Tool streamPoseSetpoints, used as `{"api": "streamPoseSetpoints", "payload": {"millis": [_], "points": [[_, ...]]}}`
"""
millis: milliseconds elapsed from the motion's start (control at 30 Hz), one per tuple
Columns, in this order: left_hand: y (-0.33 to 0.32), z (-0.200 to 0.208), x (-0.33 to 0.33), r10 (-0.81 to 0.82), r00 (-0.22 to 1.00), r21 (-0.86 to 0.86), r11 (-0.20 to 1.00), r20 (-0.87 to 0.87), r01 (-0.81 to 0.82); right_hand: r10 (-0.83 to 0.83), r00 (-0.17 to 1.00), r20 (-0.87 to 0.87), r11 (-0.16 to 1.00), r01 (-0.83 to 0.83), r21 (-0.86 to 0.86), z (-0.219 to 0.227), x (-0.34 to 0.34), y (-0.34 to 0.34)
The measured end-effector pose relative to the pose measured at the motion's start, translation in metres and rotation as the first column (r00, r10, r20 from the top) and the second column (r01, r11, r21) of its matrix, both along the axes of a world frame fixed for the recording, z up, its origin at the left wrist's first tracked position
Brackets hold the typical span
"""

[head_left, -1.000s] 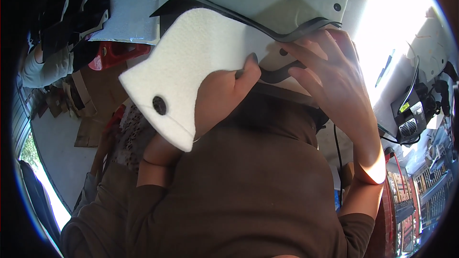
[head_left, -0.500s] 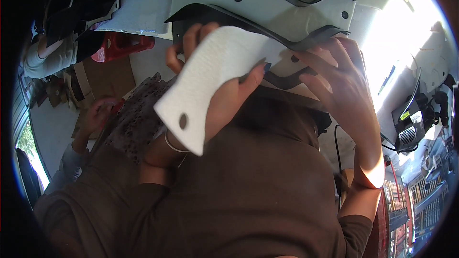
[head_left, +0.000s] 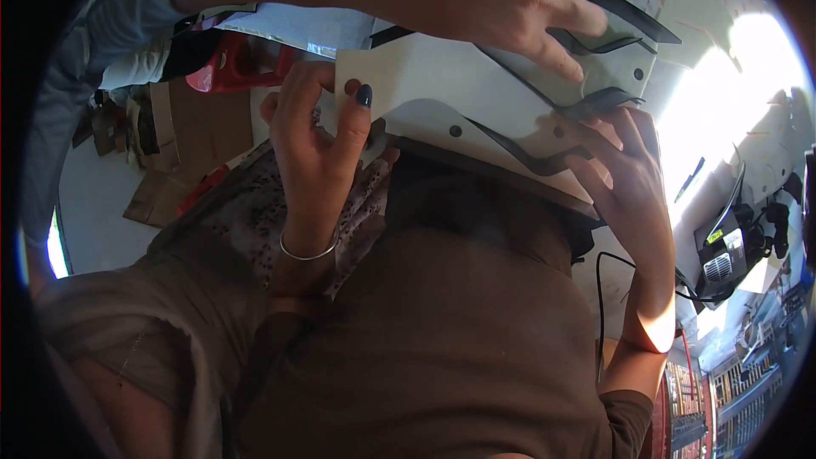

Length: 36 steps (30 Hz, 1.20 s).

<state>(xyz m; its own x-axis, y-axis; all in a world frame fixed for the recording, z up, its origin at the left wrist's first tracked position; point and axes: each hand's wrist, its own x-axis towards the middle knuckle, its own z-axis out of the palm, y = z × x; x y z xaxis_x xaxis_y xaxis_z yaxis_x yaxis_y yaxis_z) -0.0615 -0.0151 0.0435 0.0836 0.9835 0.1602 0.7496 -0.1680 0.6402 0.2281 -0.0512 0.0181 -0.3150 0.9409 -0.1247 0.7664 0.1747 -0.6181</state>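
Observation:
A pale board (head_left: 408, 76) with round holes, dark dots and curved black strips (head_left: 527, 157) spans the space before me. My left hand (head_left: 314, 132) grips its left edge, thumb on top beside a round hole, fingers going behind. My right hand (head_left: 625, 157) wraps the right edge, its fingers bent over the strip ends. A co-worker's hand (head_left: 518, 13) reaches across from the left, above the board's far part, and hides some of the strips. Whether the white soft piece with a hole is what my left hand grips, I cannot tell.
Left of the board are a red plastic container (head_left: 225, 64) and brown cardboard (head_left: 212, 123). Patterned cloth (head_left: 238, 212) hangs below my left hand. At right stands a black device (head_left: 722, 263) with a cable, near bright sunlight.
My left hand has turned from the raised white piece to the board's left edge. A co-worker's arm has come in from the left. The board sits slightly lower and further right.

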Motion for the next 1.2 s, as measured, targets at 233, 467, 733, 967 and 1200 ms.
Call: {"api": "streamPoseSetpoints", "payload": {"millis": [233, 467, 733, 967, 1200], "points": [[0.003, -0.006, -0.007, -0.025, 0.999, 0.016, 1.000, -0.029, 0.026, 0.009, 0.999, 0.043, 1.000, -0.010, 0.012, -0.002, 0.001, 0.000], [0.004, -0.006, -0.008, -0.034, 0.997, 0.032, 0.999, -0.065, 0.036, -0.010, 0.999, 0.037, 1.000, 0.010, -0.004, -0.001, 0.001, -0.001], [0.004, -0.006, -0.010, 0.003, 1.000, -0.017, 1.000, -0.018, -0.003, -0.004, 1.000, 0.024, 1.000, 0.003, 0.013, -0.003, 0.002, 0.000], [0.006, -0.009, -0.016, -0.021, 1.000, -0.040, 0.999, -0.008, 0.021, -0.014, 1.000, 0.002, 1.000, 0.014, 0.010, -0.001, 0.000, 0.000], [0.006, -0.002, -0.011, -0.035, 0.999, -0.016, 0.999, -0.030, 0.034, -0.007, 1.000, 0.013, 1.000, 0.007, 0.008, -0.001, 0.000, 0.001]]}}
